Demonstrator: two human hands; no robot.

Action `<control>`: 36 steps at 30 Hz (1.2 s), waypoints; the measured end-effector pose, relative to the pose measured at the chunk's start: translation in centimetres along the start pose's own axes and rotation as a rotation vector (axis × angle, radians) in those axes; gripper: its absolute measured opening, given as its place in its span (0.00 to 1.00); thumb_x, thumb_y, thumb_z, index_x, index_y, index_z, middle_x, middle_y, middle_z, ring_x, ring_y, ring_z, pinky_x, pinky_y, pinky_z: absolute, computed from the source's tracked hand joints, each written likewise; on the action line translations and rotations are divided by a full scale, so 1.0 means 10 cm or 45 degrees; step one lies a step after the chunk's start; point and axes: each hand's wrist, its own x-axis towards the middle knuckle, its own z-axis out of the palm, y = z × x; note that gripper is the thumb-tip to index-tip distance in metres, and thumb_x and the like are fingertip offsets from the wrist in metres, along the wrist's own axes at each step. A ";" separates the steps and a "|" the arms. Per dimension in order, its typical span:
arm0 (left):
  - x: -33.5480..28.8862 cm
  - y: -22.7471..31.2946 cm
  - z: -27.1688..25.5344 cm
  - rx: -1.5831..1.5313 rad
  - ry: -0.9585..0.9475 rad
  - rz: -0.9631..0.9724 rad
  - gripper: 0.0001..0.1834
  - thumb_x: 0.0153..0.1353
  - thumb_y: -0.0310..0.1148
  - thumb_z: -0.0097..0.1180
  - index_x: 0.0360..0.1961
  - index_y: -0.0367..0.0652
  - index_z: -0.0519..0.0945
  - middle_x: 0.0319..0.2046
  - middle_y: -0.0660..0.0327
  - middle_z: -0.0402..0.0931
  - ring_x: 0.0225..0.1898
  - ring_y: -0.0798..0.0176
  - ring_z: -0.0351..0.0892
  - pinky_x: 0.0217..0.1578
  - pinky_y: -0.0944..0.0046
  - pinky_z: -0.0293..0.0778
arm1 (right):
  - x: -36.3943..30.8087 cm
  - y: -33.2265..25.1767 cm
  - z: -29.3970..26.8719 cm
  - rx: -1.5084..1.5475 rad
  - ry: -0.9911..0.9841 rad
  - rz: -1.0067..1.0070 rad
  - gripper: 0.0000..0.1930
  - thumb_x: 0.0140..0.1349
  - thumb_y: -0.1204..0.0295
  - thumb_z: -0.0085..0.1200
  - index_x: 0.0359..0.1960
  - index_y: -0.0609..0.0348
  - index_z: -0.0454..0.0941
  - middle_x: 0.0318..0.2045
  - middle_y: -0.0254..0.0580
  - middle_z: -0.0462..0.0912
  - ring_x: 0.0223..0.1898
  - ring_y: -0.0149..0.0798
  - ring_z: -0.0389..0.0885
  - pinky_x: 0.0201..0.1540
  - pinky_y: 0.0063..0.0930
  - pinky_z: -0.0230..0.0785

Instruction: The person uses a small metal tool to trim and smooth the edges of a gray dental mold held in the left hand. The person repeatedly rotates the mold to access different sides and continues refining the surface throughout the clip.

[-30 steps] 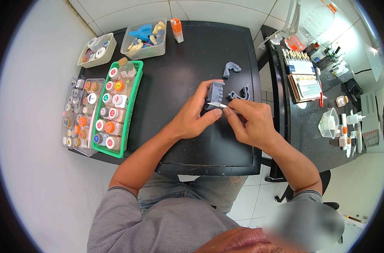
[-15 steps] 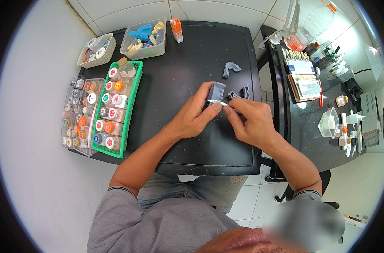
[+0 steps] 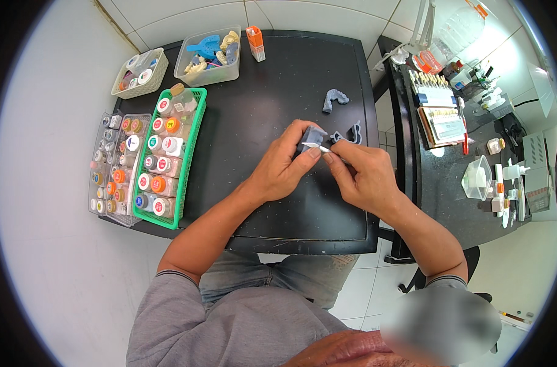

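Observation:
My left hand point(image 3: 285, 164) is closed round a grey dental model point(image 3: 312, 136), its thumb and fingers on the near and left sides. A slim knife-like tool with a pale pointed blade point(image 3: 315, 147) lies across the model's near face. Its back end is pinched in my right hand point(image 3: 363, 172), whose fingers hide most of the handle. The tips of both thumbs are close together beside the blade. Just beyond my right fingers, a grey open-framed dental piece point(image 3: 355, 133) rests on the table. Farther back is a curved grey dental arch model point(image 3: 335, 100).
On the black table point(image 3: 272, 217), a green basket point(image 3: 191, 160) of capped jars stands at left, beside a clear jar case point(image 3: 131, 218). Behind are a cream basket point(image 3: 145, 92), a clear tub point(image 3: 214, 76) of dental models and an orange-white box point(image 3: 256, 44). A second worktop point(image 3: 437, 202) stands right.
The dental model has turned in my left hand, showing a flatter face. The blade has swung slightly and shows brighter. My arms stay in nearly the same place.

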 end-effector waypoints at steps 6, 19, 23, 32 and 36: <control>-0.02 0.03 -0.01 -0.044 -0.014 0.002 0.21 0.78 0.37 0.52 0.67 0.40 0.72 0.42 0.62 0.75 0.43 0.67 0.72 0.48 0.62 0.70 | -0.01 -0.02 0.00 0.034 -0.027 -0.003 0.07 0.73 0.68 0.65 0.37 0.57 0.82 0.23 0.44 0.83 0.23 0.51 0.85 0.27 0.44 0.72; -0.02 -0.01 0.03 0.028 0.077 0.048 0.16 0.78 0.38 0.53 0.59 0.40 0.75 0.38 0.63 0.76 0.40 0.68 0.72 0.45 0.63 0.71 | 0.00 -0.04 0.00 0.031 -0.008 0.019 0.08 0.73 0.69 0.65 0.37 0.57 0.81 0.23 0.45 0.82 0.24 0.52 0.85 0.28 0.45 0.72; -0.03 0.01 0.04 -0.030 0.065 0.026 0.16 0.77 0.38 0.53 0.59 0.41 0.76 0.37 0.64 0.75 0.38 0.69 0.71 0.43 0.63 0.70 | -0.01 -0.03 -0.01 0.072 -0.033 0.015 0.08 0.73 0.69 0.65 0.37 0.57 0.82 0.22 0.45 0.82 0.23 0.52 0.84 0.28 0.45 0.72; -0.02 -0.06 0.03 0.037 0.102 0.088 0.15 0.78 0.40 0.54 0.56 0.40 0.77 0.35 0.64 0.75 0.38 0.71 0.70 0.42 0.64 0.69 | -0.01 -0.05 0.00 0.048 -0.020 0.015 0.07 0.73 0.70 0.65 0.37 0.57 0.82 0.23 0.45 0.82 0.24 0.52 0.85 0.28 0.45 0.73; -0.02 -0.07 0.05 0.037 0.130 0.104 0.16 0.78 0.40 0.54 0.55 0.39 0.77 0.35 0.64 0.75 0.37 0.71 0.70 0.41 0.64 0.69 | -0.01 -0.05 0.02 0.022 0.008 0.019 0.08 0.73 0.69 0.66 0.37 0.57 0.82 0.24 0.44 0.82 0.24 0.51 0.85 0.29 0.45 0.73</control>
